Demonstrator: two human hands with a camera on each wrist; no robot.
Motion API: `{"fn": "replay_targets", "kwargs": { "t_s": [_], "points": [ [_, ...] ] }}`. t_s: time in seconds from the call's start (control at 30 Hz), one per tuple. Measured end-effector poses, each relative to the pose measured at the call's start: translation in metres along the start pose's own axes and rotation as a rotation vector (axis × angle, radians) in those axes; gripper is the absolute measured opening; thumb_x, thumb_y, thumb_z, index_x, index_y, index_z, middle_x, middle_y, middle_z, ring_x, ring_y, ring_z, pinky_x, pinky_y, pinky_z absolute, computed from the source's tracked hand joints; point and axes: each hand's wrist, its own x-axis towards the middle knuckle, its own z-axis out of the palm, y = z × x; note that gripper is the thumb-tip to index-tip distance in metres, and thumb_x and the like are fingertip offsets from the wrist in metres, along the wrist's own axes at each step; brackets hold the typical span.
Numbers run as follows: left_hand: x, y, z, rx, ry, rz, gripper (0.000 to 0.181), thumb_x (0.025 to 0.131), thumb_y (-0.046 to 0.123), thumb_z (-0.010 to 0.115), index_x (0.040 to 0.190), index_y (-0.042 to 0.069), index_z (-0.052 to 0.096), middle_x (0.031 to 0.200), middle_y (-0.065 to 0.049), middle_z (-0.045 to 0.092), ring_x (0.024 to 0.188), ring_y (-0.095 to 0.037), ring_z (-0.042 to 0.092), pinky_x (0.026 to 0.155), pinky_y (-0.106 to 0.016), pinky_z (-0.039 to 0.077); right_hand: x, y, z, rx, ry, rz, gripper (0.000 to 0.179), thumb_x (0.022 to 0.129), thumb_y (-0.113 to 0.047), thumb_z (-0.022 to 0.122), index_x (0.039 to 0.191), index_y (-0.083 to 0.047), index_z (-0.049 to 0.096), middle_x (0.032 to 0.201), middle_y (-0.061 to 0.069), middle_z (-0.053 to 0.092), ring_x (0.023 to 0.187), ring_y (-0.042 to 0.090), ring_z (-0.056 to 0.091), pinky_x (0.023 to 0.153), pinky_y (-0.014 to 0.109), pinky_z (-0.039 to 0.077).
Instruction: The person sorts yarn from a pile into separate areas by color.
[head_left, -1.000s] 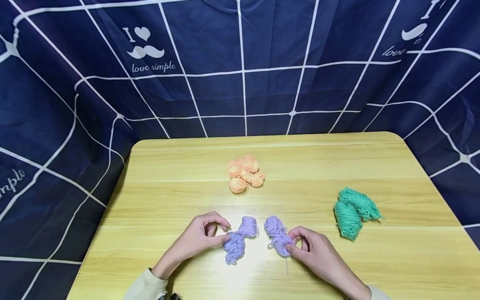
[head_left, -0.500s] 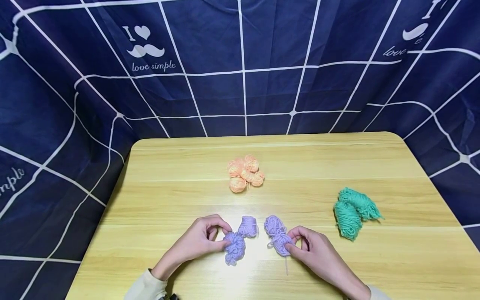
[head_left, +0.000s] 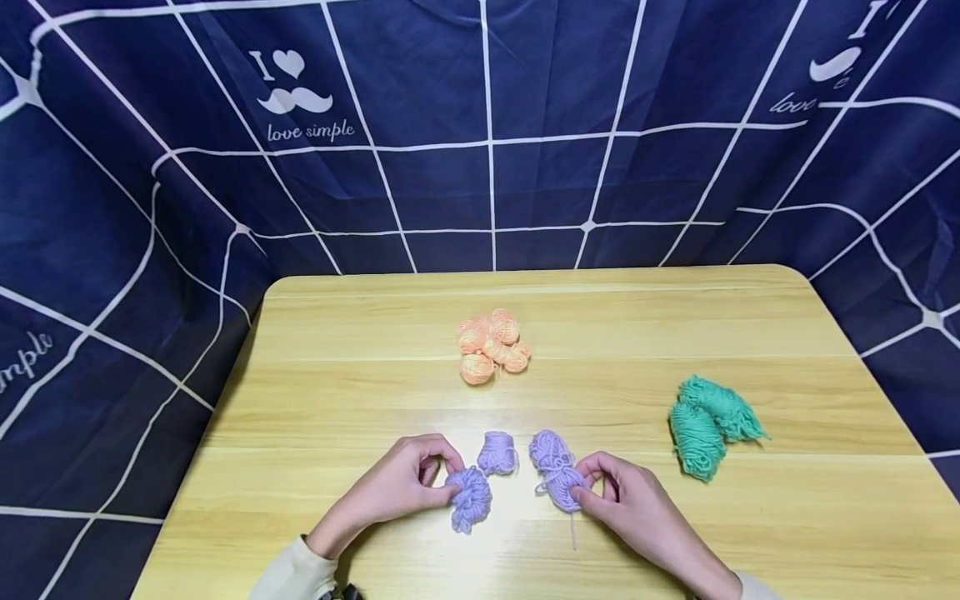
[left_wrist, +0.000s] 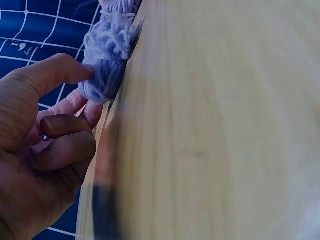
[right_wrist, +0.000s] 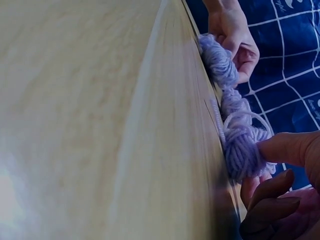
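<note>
With thumb and fingertips, my left hand (head_left: pixel 408 479) pinches the near end of a bluish-purple yarn bundle (head_left: pixel 471 498) on the table. In the left wrist view the same yarn bundle (left_wrist: pixel 106 55) sits between thumb and fingers. Just behind it lies a smaller lilac yarn skein (head_left: pixel 497 453), untouched by either hand. On the other side, my right hand (head_left: pixel 637 508) pinches the lower end of a lilac yarn skein (head_left: pixel 557 469) tied round its middle, a loose strand trailing toward me. The right wrist view shows the thumb pressed on this skein (right_wrist: pixel 245 152).
Several peach yarn balls (head_left: pixel 477 368) form a cluster farther back on the wooden table (head_left: pixel 337 333). Two green yarn skeins (head_left: pixel 697 442) lie to the right, touching each other. A dark blue cloth (head_left: pixel 427 192) with white lines hangs behind and beside the table.
My left fingers have shifted slightly on the bluish-purple bundle, which has turned a little and looks rounder. The right hand and its skein stay nearly still.
</note>
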Motion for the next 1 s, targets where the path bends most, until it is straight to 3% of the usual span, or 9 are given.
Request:
{"fn": "replay_targets", "kwargs": {
  "t_s": [0.23,0.5,0.7,1.0],
  "points": [
    [0.001,0.0,0.003,0.018,0.025,-0.014,0.021,0.086,-0.003,0.083,0.094,0.015,0.075,0.06,0.015,0.046,0.052,0.004,0.038,0.051,-0.018,0.035,0.0,0.0,0.0,0.002,0.002,0.001,0.015,0.093,-0.019,0.087,0.1,-0.02,0.074,0.062,-0.007,0.05,0.055,0.007,0.046,0.053,0.027,0.041],
    [0.001,-0.002,0.003,0.018,0.057,-0.047,0.02,0.087,-0.004,0.079,0.092,0.015,0.074,0.058,0.013,0.044,0.052,0.003,0.036,0.051,-0.019,0.035,0.0,0.001,0.0,0.0,-0.001,-0.003,0.016,0.093,-0.019,0.087,0.101,-0.02,0.074,0.063,-0.007,0.05,0.055,0.007,0.046,0.052,0.027,0.041],
    [-0.001,-0.002,-0.001,0.009,0.067,-0.033,0.019,0.087,-0.005,0.078,0.093,0.013,0.075,0.058,0.014,0.043,0.051,0.003,0.036,0.05,-0.019,0.034,0.001,0.0,0.0,0.003,-0.003,-0.002,0.015,0.093,-0.02,0.087,0.1,-0.021,0.074,0.062,-0.007,0.05,0.055,0.007,0.046,0.053,0.027,0.041],
    [-0.008,0.001,-0.006,-0.064,0.091,-0.088,0.022,0.085,-0.008,0.078,0.096,0.012,0.076,0.061,0.01,0.046,0.054,-0.001,0.039,0.051,-0.018,0.035,0.001,0.0,-0.001,-0.003,-0.001,-0.007,0.015,0.093,-0.018,0.087,0.1,-0.02,0.074,0.062,-0.008,0.049,0.055,0.007,0.046,0.053,0.026,0.041]
  ]
}}
